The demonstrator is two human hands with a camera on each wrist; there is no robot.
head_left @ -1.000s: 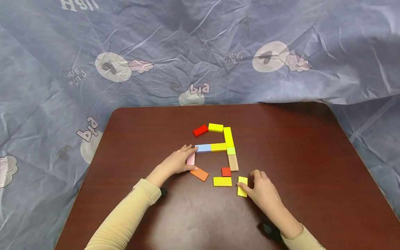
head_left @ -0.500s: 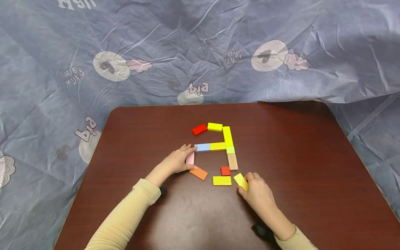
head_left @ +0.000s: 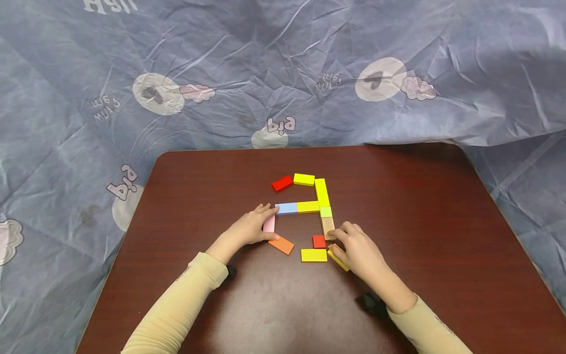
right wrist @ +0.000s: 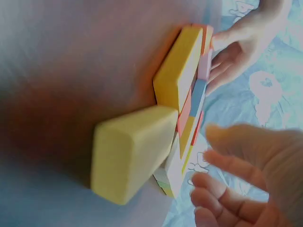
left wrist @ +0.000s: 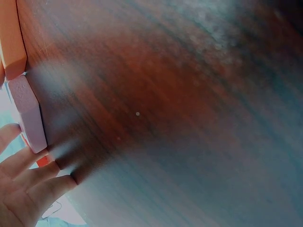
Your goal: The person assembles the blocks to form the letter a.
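My left hand (head_left: 247,228) lies over the left side of an outline of flat coloured blocks. Its thumb tip is at an orange block (head_left: 283,245), a fingertip reaches the end of a light blue block (head_left: 288,208), and a pink block (head_left: 269,225) sits between them. In the left wrist view the fingers spread loosely beside the pink block (left wrist: 29,111). On the near right, my right hand (head_left: 362,250) hovers with loosely bent fingers by a tan block (head_left: 327,224) and a slanted yellow block (head_left: 340,260). In the right wrist view, the thumb and fingers stand apart from this yellow block (right wrist: 137,151).
Beside the slanted block lie another yellow block (head_left: 314,255) and a small red one (head_left: 319,241). A lime block (head_left: 325,212), more yellow blocks and a red block (head_left: 282,184) extend the outline away from me. A patterned blue-grey cloth (head_left: 230,64) hangs behind the brown table (head_left: 420,211).
The right hand gripped the yellow block, turned it aslant and moved it left toward the other yellow block. It has since let go and shifted up toward the tan block. The left hand stayed put.
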